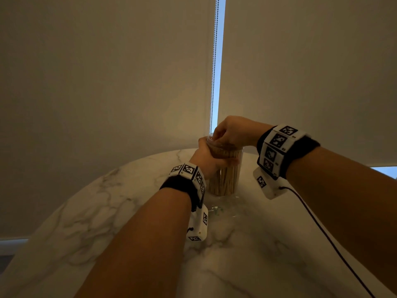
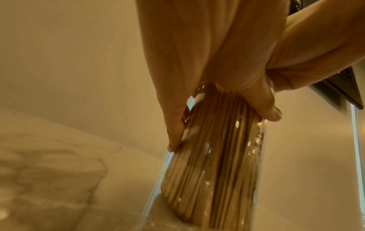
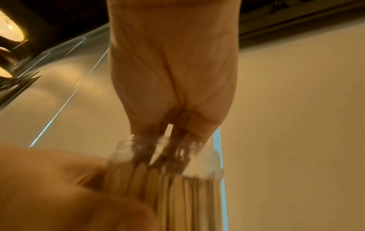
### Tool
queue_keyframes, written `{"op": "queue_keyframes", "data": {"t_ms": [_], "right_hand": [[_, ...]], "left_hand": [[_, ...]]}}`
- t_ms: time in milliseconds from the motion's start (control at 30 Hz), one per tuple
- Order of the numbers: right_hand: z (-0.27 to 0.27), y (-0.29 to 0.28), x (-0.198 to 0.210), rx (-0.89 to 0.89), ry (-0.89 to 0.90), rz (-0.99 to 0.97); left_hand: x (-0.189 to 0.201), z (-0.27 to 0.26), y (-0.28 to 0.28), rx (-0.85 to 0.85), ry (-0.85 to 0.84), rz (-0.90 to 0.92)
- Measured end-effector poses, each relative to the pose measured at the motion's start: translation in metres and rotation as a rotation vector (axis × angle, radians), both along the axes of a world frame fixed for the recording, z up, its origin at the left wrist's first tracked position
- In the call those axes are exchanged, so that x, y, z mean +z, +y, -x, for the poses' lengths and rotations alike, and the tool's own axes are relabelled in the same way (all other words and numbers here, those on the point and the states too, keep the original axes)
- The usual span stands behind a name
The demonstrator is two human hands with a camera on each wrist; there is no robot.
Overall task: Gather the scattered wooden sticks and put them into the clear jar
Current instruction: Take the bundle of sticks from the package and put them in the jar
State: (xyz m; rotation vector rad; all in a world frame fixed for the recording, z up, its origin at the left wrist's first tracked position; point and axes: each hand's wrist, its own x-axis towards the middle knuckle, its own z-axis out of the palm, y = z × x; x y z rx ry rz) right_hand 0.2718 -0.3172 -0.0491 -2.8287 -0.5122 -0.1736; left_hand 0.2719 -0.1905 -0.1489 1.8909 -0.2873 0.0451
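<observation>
The clear jar (image 1: pixel 225 179) stands upright on the marble table (image 1: pixel 86 211), packed with upright wooden sticks (image 2: pixel 213 171). My left hand (image 1: pixel 206 155) grips the jar's upper part, thumb on one side and fingers on the other (image 2: pixel 224 131). My right hand (image 1: pixel 223 134) hovers over the jar's mouth with its fingers bunched and pointing down. In the right wrist view those fingertips (image 3: pixel 154 132) reach through the neck (image 3: pixel 197 156) and pinch the tops of the sticks (image 3: pixel 142 171). No loose sticks show on the table.
A small clear, glinting item (image 1: pixel 217 209) lies on the table just in front of the jar. A black cable (image 1: pixel 322 229) trails from my right wrist across the table. Closed roller blinds and a bead cord (image 1: pixel 214 61) hang behind the table's rounded far edge.
</observation>
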Motion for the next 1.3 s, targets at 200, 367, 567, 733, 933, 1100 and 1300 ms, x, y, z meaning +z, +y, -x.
{"op": "queue_keyframes", "data": {"t_ms": [200,367,567,733,933,1100,1300], "right_hand": [[0.002,-0.004,-0.001,0.050,-0.001,-0.058],[0.001,-0.003,0.002,-0.008,-0.019,0.084],[0.002,-0.004,-0.005,-0.028,-0.193,0.171],[0.003,-0.003,0.000,-0.047,-0.181,0.055],[0.005,-0.003,0.002,-0.063,-0.177,0.118],[0.006,0.000,0.004,-0.032,-0.097,0.139],[0.003,0.009,-0.005,0.005,-0.096,0.066]], "left_hand": [[0.001,0.001,0.000,-0.001,-0.003,-0.006],[-0.001,0.001,0.000,-0.006,0.003,0.013],[-0.002,0.000,-0.001,-0.011,-0.009,0.029],[-0.005,-0.001,-0.001,-0.014,-0.018,0.031],[-0.007,-0.001,0.001,-0.010,-0.021,0.032],[-0.008,-0.002,0.001,0.000,-0.024,0.017],[-0.007,-0.003,0.003,0.005,0.006,-0.015]]}}
